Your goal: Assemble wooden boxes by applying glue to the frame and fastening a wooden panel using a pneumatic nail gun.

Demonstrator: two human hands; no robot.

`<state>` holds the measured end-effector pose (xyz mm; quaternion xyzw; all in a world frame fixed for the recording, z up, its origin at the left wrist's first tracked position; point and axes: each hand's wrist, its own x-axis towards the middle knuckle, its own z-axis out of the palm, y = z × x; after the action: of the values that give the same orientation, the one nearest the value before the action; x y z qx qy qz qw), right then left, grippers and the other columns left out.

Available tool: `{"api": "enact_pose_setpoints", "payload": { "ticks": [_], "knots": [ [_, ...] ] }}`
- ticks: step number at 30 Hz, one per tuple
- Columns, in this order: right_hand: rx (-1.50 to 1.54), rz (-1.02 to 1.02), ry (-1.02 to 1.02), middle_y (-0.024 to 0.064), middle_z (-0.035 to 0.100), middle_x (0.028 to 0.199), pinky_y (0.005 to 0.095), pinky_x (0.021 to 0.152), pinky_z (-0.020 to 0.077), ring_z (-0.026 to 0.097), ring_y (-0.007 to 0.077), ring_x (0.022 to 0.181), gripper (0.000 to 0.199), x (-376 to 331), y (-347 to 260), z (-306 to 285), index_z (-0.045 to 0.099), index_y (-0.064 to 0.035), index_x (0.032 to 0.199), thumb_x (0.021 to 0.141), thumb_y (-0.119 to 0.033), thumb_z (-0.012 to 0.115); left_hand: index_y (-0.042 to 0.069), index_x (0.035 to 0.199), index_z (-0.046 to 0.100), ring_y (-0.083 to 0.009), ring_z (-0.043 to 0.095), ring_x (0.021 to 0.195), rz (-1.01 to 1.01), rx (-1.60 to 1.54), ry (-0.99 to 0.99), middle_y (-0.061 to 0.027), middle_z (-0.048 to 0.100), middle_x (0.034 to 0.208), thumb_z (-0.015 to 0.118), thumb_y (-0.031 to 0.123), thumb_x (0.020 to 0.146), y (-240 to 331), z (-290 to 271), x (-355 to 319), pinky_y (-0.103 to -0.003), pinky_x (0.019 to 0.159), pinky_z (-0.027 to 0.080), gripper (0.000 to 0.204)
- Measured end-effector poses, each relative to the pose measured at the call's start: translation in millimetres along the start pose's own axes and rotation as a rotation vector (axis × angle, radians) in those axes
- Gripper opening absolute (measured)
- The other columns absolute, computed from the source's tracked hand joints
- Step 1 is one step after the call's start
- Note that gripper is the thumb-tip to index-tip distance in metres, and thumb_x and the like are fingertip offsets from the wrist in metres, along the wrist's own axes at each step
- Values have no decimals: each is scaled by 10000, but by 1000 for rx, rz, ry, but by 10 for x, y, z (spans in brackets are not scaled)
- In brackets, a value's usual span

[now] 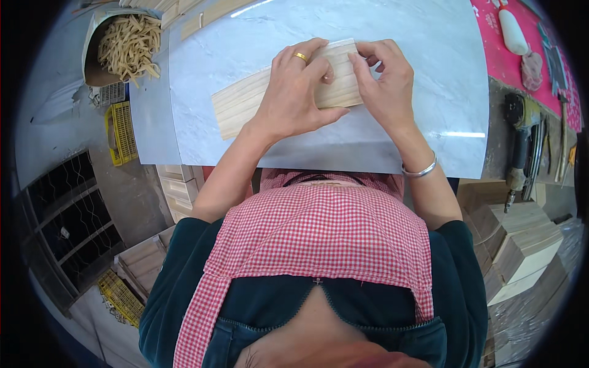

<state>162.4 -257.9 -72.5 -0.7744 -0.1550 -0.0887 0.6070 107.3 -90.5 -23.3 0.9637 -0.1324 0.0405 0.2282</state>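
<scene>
A pale wooden board (pixel 240 103) lies at a slant across the marbled table, its right end farther away than its left. My left hand (pixel 293 92), a gold ring on one finger, spans the board from above, with bent fingers toward the far edge and the thumb along the near edge. At the board's right end, my right hand (pixel 390 80) has its thumb and curled fingers against the end edge near the far corner. Parts of the board under my left hand are hidden.
The table (pixel 429 110) has a pale marbled top. Wood strips (pixel 202 21) lie at its far left, beside a box of curled strips (pixel 129 46). On the right are a white bottle (pixel 513 32) on pink cloth, a power tool (pixel 519 138) and stacked wooden boxes (pixel 521 245).
</scene>
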Motion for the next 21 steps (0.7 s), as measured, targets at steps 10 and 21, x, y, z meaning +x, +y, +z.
{"api": "enact_pose_setpoints", "payload": {
  "ticks": [10,21],
  "knots": [
    [-6,49,15,63,624,881,272,694,496,596,172,740,159,-26,-25,5,707,-4,985,832,-46,701,120,826,522,-327,482,1257,45,-110,91,-127,532,1400,907,212,538,-62,119,-8,-451,1074,342,490],
    [-1182,107,268,200,666,1115,405,911,513,630,349,1034,469,-474,412,-2440,640,7,1223,881,-301,732,114,838,564,-292,512,1206,15,-29,102,-131,566,1349,876,286,589,-32,82,-49,-424,1058,353,435]
  ]
}}
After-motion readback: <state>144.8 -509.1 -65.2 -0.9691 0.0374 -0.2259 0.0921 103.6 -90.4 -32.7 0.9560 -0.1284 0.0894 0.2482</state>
